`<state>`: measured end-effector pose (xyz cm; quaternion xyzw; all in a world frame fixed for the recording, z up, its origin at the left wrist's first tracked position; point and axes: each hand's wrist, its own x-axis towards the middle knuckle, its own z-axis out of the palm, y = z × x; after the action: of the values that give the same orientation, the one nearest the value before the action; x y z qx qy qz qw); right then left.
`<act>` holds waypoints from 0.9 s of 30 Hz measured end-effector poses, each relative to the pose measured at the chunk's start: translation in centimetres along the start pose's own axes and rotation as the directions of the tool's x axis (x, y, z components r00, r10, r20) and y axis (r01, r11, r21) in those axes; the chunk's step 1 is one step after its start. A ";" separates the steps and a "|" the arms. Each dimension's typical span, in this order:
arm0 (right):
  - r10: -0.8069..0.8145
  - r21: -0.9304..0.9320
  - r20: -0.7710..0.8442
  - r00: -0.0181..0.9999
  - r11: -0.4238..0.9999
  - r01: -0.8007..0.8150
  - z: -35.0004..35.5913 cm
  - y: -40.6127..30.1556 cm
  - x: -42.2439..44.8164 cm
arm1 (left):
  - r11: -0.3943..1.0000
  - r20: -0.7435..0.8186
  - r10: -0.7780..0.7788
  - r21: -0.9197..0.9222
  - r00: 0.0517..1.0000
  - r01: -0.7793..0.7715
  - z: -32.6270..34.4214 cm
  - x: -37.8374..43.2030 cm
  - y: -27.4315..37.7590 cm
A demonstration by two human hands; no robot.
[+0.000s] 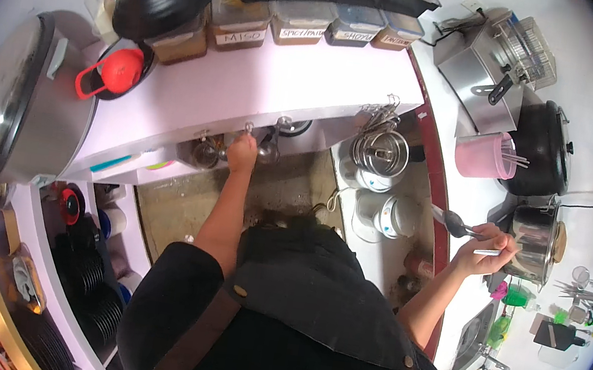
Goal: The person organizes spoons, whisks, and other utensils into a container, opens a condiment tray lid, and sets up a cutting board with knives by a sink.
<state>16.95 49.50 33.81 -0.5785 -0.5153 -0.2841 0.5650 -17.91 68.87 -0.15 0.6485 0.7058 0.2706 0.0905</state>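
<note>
My left hand (pixel 243 152) is closed at the front edge of the pale counter (pixel 288 80), around the upper end of a hanging metal utensil (pixel 248 127). The fingers hide most of that utensil, so its kind cannot be told. Beside it hang a wire strainer (pixel 206 154) and a metal ladle (pixel 268 152). Off to the right, my right hand (pixel 488 252) holds a metal spoon (pixel 454 225), its bowl pointing toward the counter. A slim white piece (pixel 486 252) also shows at those fingers. Behind that hand stands a steel pot (pixel 533 244).
Lidded plastic containers (pixel 301 23) with handwritten labels line the counter's back. At left are a large rice cooker (pixel 54 102) and a red-handled cup (pixel 121 71). A pink tub (pixel 483 156), black pot (pixel 540 144) and sink (pixel 473 337) sit right. Stacked steel bowls (pixel 382 151) stand lower down.
</note>
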 end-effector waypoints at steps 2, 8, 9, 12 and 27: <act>0.050 0.094 0.041 0.998 0.994 -0.054 0.8 -0.8 0.4 | 0.999 0.067 -0.052 0.002 0.996 0.052 -0.8 0.1 0.5; 0.065 0.111 0.154 0.986 0.990 -0.083 4.7 -1.1 4.3 | 0.988 0.434 0.025 -0.147 0.901 0.043 -11.9 3.9 7.2; 0.102 0.064 0.241 0.965 0.991 -0.121 5.4 -0.6 5.0 | 0.939 0.448 0.076 -0.333 0.891 0.087 -15.2 5.2 9.3; 0.276 -0.117 0.602 0.749 0.959 -0.259 9.6 0.9 8.1 | 0.850 -0.005 0.254 -0.476 0.967 -0.226 -21.6 12.8 15.7; 0.071 0.219 0.696 0.714 0.927 -0.305 27.1 8.7 14.3 | 0.308 0.280 0.865 0.360 0.417 -0.881 -19.7 32.5 23.4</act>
<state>22.42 80.56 38.29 -0.5928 -0.6614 0.0927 0.4502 -11.71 95.31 35.25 0.9310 0.2824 0.0913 -0.2125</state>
